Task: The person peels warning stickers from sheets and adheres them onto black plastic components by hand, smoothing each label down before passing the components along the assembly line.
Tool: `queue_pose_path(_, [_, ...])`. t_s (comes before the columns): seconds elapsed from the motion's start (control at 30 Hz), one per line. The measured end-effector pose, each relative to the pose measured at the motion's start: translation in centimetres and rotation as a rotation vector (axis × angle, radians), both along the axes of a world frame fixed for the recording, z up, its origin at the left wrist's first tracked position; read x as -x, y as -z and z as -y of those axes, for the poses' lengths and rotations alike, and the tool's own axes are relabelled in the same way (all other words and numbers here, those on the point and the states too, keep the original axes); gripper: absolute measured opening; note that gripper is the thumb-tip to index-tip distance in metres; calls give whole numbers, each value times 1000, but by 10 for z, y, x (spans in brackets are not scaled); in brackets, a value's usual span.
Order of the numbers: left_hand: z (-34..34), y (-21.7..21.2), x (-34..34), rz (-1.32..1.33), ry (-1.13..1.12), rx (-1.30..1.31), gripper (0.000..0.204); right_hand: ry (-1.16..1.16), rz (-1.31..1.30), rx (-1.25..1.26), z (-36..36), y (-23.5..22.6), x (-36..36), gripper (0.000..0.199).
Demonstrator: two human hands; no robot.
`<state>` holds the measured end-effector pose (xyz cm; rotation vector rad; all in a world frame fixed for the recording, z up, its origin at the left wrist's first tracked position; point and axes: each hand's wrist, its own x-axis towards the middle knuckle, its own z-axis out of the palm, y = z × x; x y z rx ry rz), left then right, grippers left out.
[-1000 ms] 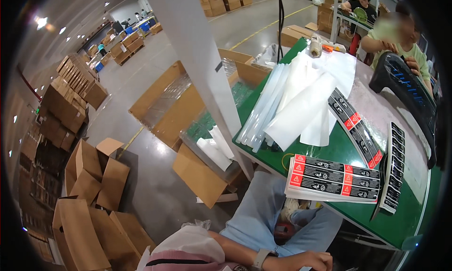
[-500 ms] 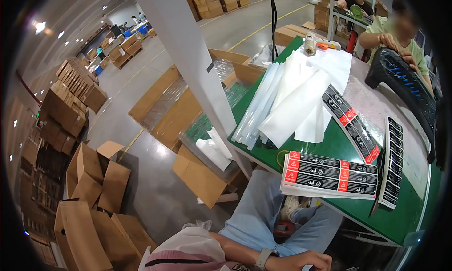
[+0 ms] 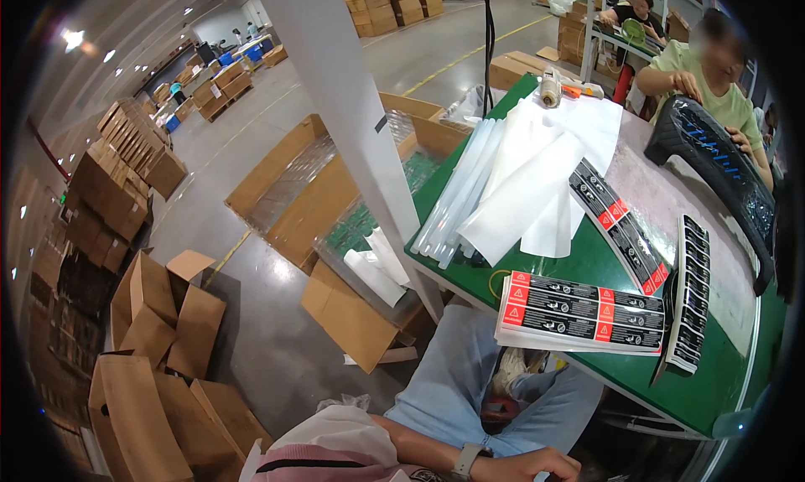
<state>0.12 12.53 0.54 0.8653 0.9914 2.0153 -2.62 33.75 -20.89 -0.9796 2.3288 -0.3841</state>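
Note:
My left hand (image 3: 541, 463) rests low at the bottom edge, over my lap, with a pale watch on its wrist. Its fingers are curled, and a small dark patch shows beneath them; what they hold, if anything, is cut off by the frame. My right hand is outside the picture. Nearest on the green table (image 3: 729, 381) lies a stack of black-and-red label sheets (image 3: 579, 316). Beside it are a narrow stack of black-and-white label strips (image 3: 691, 293) and a slanting label strip (image 3: 616, 226).
White paper sheets (image 3: 520, 197) and translucent tubes (image 3: 457, 193) lie farther back, near a tape roll (image 3: 550, 88). Across the table a person handles a curved black panel (image 3: 713, 163). A white post (image 3: 344, 105) rises at the left; cardboard boxes (image 3: 168, 314) stand on the floor.
The co-worker's hands have shifted on the black panel, one now lower along it. My left hand has moved slightly left in the picture, still curled. The whole view has shifted a little.

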Motion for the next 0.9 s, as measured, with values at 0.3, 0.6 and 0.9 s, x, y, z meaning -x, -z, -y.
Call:
queue_pose_path(0.3, [3,4,-8,-45,45,34,30,-66,103,-129,-13,-7,-3,24])
queue_pose_path(0.6, [31,-12,56,-233,-275,85,22,912,374,-133,-26,-173,-195,29])
queue_pose_path(0.9, [41,3,58,-229,-142,-40,21,1262,281,1177,30,-247,-94,38])
